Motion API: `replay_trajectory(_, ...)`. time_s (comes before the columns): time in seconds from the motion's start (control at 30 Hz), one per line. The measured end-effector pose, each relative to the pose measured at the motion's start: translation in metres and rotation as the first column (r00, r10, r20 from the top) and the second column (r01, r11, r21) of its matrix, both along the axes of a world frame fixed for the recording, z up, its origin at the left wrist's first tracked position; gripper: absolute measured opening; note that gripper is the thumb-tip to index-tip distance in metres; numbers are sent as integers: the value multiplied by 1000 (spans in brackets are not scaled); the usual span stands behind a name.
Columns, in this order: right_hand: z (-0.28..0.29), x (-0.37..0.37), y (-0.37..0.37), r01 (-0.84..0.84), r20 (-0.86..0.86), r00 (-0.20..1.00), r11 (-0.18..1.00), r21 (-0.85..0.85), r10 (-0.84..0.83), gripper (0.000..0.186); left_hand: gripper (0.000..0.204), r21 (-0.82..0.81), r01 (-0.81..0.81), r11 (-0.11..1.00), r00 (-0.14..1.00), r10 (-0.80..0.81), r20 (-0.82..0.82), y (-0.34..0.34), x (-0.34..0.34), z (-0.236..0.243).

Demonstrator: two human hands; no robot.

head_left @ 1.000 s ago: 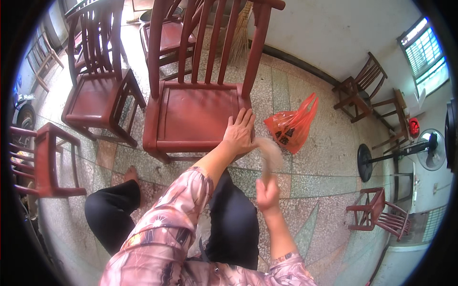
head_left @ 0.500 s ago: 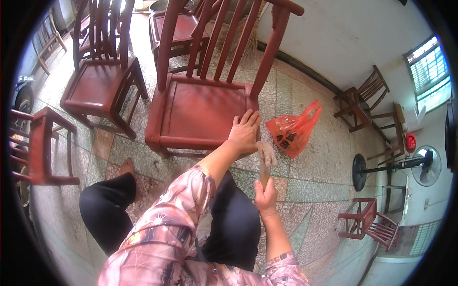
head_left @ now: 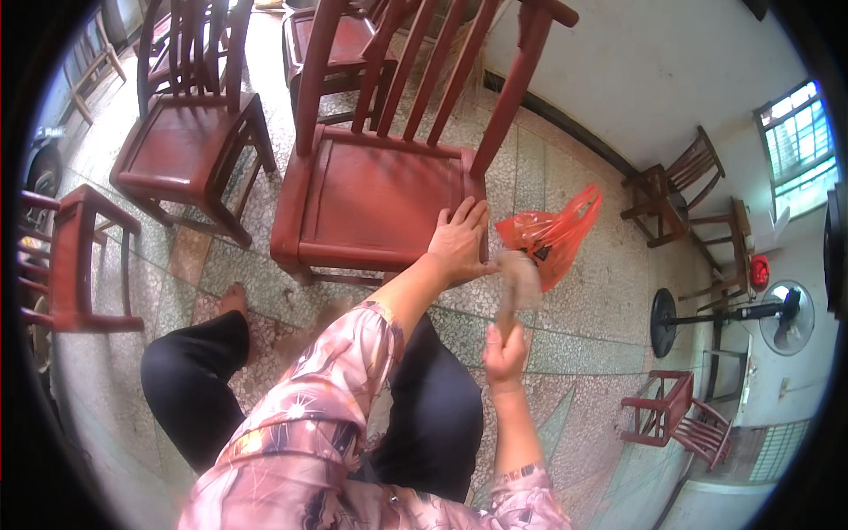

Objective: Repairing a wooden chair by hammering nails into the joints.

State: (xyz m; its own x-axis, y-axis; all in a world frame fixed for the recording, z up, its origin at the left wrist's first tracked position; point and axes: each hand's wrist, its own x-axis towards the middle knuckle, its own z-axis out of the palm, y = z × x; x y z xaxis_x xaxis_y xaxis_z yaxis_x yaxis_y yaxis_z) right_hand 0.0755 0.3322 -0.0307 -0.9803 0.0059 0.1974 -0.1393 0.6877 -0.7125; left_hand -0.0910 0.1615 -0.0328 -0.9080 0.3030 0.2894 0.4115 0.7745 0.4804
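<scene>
The slatted-back wooden chair stands just ahead of us, its top rail mostly cut off. Our left hand lies open on the seat's near right corner. Our right hand grips a handled tool, its head too blurred to identify; we cannot tell whether it touches the chair. It partly hides the orange-red plastic bag at right.

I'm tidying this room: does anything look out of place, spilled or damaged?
Only the red plastic bag stands out: it lies on the floor, right of the nearest chair, where it might get underfoot. No spill or damage is apparent.
</scene>
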Motion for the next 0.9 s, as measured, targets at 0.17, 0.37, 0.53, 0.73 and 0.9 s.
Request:
replay_trajectory(0.17,46,19,-18,-41,-24,999,716,-697,34,21,104,-47,19,999,998,-16,66,-11,9,6)
replay_trajectory(0.37,15,28,-6,70,157,987,962,-264,-29,29,109,-65,215,975,977,-214,21,-29,8,-3)
replay_trajectory(0.53,16,13,-21,46,115,993,997,-67,-38,34,116,-178,66,982,995,-51,87,-27,17,6)
replay_trajectory(0.73,62,22,-38,99,241,969,797,-596,60,32,119,-235,46,971,992,-17,124,-29,17,7)
replay_trajectory(0.9,56,17,-34,-44,-51,999,815,-578,18,25,120,-230,65,971,991,-37,125,-25,16,14)
